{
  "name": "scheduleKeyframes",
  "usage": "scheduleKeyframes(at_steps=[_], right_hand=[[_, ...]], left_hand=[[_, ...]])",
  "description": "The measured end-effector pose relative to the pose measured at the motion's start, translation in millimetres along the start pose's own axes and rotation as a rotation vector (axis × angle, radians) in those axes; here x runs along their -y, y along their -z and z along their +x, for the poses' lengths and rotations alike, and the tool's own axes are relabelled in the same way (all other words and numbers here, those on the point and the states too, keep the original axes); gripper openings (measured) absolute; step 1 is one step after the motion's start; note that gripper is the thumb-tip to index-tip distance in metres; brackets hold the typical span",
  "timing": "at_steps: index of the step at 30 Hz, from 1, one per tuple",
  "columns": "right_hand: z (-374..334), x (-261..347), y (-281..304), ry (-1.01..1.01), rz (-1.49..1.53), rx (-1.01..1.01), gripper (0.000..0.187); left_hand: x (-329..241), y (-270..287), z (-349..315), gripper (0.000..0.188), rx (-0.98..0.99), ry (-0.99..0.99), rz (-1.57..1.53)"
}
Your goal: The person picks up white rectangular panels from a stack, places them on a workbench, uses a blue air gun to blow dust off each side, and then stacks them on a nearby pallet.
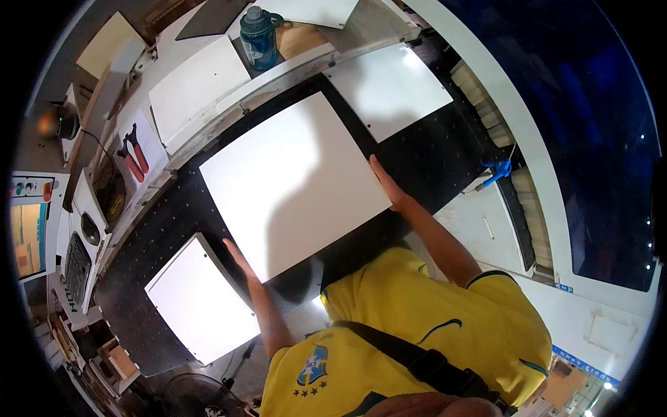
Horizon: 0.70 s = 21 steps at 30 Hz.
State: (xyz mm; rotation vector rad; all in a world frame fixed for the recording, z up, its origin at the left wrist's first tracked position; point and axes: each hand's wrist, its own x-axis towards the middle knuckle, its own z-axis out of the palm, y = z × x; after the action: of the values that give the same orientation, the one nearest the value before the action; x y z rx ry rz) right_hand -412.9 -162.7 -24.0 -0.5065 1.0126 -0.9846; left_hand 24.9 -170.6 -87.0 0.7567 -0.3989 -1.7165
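Note:
A large white rectangular panel (278,187) lies between my hands over the black dotted worktable (174,215). My left hand (240,260) is against its left edge near the close corner, fingers straight. On the opposite edge, my right hand (386,183) holds the panel with fingers extended along its side. My shadow falls across the white surface. To the left of my left hand, a stack of smaller white panels (201,299) with small dark holes rests on the table. Another white panel (389,90) with holes lies beyond my right hand.
A raised ledge along the far side carries a blue bottle (258,45), a white board (198,90) and red-handled pliers (135,158). At left are a monitor (29,240), keyboard (75,271) and mouse (90,228). A blue air gun (497,171) hangs at right.

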Motion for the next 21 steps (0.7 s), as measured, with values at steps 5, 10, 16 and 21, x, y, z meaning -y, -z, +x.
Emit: scheduleKeyframes(at_steps=[5,10,16,21], right_hand=[[14.3,-22.3,23.5,-0.005,-0.031,0.004,0.088],[-46.3,-4.1,81.8,0.092,-0.184,-0.152,0.075],[-166.4,-44.7,242.8,0.493,0.026,-0.981,0.05],[-216.1,-39.0,325.5,0.637,-0.281,-1.492,0.055]], left_hand=[[-6.7,19.3,-1.2,0.084,-0.019,-0.022,0.081],[-24.7,-36.1,-36.3,0.046,-0.687,-0.634,1.342],[-11.3,-178.4,-65.2,0.038,-0.723,-0.984,1.307],[81.5,-328.3,-21.4,0.032,-0.277,-0.914,1.081]])
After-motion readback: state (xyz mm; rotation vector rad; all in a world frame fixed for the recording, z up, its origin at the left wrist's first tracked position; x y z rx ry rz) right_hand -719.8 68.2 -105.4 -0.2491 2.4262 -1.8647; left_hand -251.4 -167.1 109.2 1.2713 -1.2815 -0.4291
